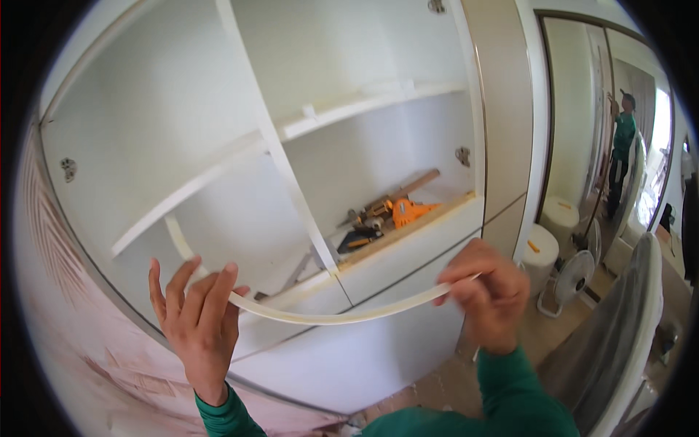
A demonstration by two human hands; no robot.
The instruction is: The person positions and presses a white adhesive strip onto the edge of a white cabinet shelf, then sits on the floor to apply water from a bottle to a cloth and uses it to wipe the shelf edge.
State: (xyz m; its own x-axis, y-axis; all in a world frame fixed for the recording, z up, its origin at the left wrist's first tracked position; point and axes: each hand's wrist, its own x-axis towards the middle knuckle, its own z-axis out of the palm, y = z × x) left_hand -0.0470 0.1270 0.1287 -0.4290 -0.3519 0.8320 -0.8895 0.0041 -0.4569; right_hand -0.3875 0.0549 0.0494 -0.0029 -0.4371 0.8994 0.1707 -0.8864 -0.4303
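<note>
A long, thin, cream-white edging strip sags in a curve between my two hands, in front of an open white cabinet. My right hand pinches the strip near its right end, a short tip of which pokes out past the fingers. At the left, my left hand has the strip between thumb and fingers, with the fingers partly spread. Beyond it the strip's other end rises toward the lower left compartment. How firmly the left fingers grip is partly hidden.
In the lower right compartment lie an orange tool, a dark-handled tool and a wooden piece. A shelf crosses above. To the right stand a white fan, a round white bin, a mirrored door and a plastic-wrapped mattress-like slab.
</note>
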